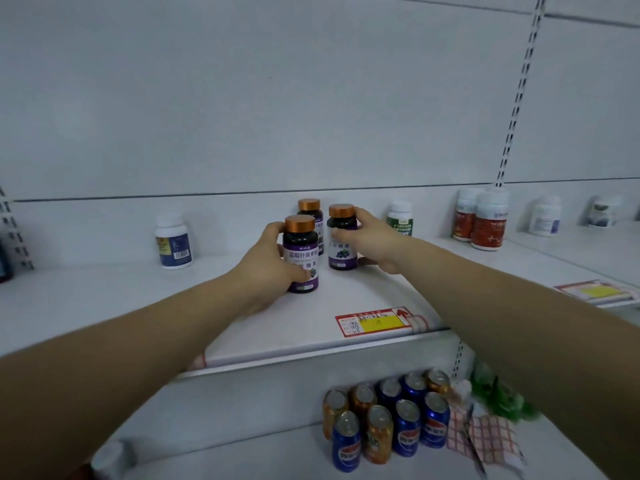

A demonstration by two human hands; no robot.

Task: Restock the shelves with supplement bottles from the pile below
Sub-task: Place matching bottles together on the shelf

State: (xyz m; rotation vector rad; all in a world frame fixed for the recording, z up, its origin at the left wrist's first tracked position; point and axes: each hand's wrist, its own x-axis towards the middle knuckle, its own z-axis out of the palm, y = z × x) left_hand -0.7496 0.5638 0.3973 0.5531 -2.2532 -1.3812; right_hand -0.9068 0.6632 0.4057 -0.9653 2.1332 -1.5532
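Three dark supplement bottles with copper caps and purple labels stand on the white shelf point(145, 299). My left hand point(266, 261) grips the nearest bottle point(300, 251) from its left side, thumb across the label. My right hand point(370, 237) grips the second bottle point(341, 233) from its right side, fingers near the cap. Both bottles stand upright on the shelf. The third bottle point(309, 209) stands behind them, untouched and partly hidden.
A white bottle with a blue label point(173, 242) stands at the left. A green-labelled bottle point(400, 218), red-labelled bottles point(488, 223) and other white bottles point(546, 216) line the right. A price tag point(375, 322) sits on the shelf edge. Drink cans point(388, 414) fill the lower shelf.
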